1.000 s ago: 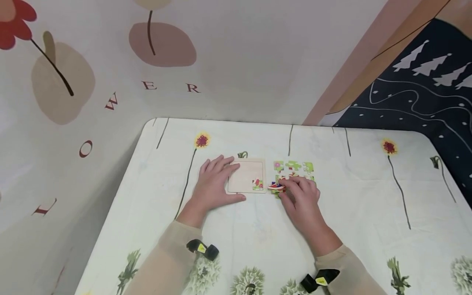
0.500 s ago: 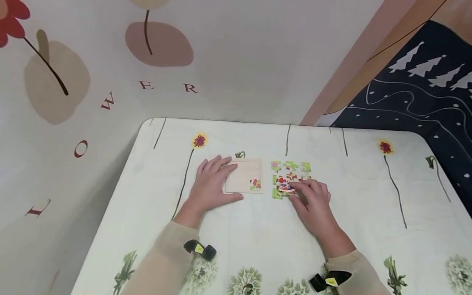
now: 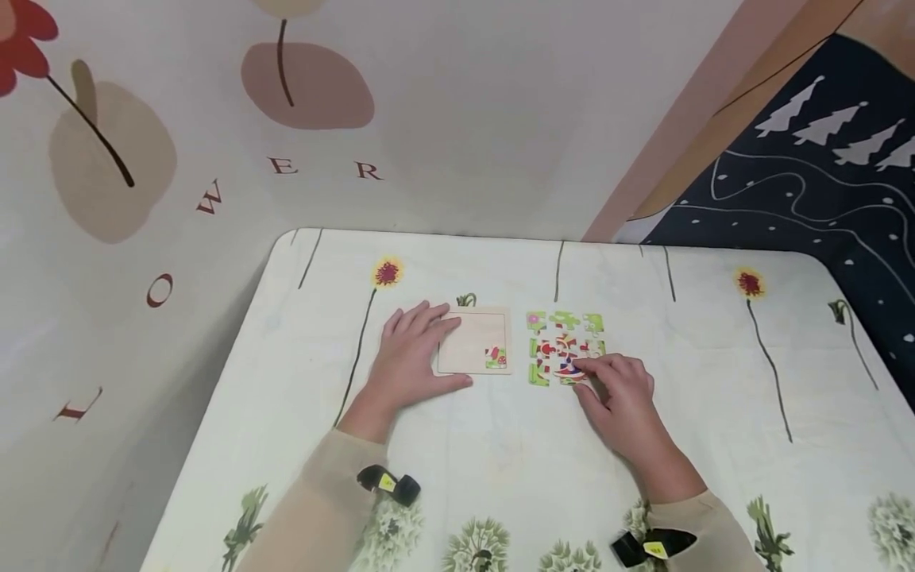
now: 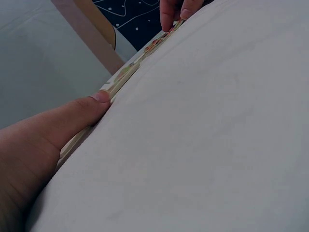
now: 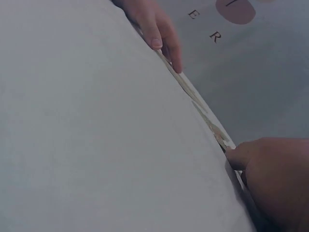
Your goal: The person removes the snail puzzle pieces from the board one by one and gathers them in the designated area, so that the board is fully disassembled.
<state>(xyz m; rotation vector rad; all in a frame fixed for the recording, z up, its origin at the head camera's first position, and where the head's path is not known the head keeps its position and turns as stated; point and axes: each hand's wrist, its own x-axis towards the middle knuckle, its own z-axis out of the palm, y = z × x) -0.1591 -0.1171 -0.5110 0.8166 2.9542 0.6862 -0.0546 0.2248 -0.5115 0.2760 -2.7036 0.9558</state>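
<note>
My left hand [image 3: 415, 356] rests on the left side of a shallow wooden puzzle tray [image 3: 465, 342], fingers spread over its upper left and thumb straight along its near edge. One red, green and white jigsaw piece [image 3: 496, 357] lies in the tray's lower right corner. To the right, my right hand [image 3: 620, 401] pinches a blue, white and red jigsaw piece [image 3: 568, 369] between thumb and index finger, low over other pieces. In the left wrist view, my thumb [image 4: 84, 112] lies against the tray's edge. The right wrist view hides the held piece behind my hand [image 5: 275, 179].
Several loose jigsaw pieces [image 3: 565, 319], mostly green with red parts, lie in rows right of the tray. The table has a white flowered cloth [image 3: 493, 445]. A pale wall [image 3: 457, 159] stands behind its far edge.
My right hand has moved right with the pinched piece, from beside the tray's right edge to the lower right of the loose pieces. My left hand has stayed on the tray.
</note>
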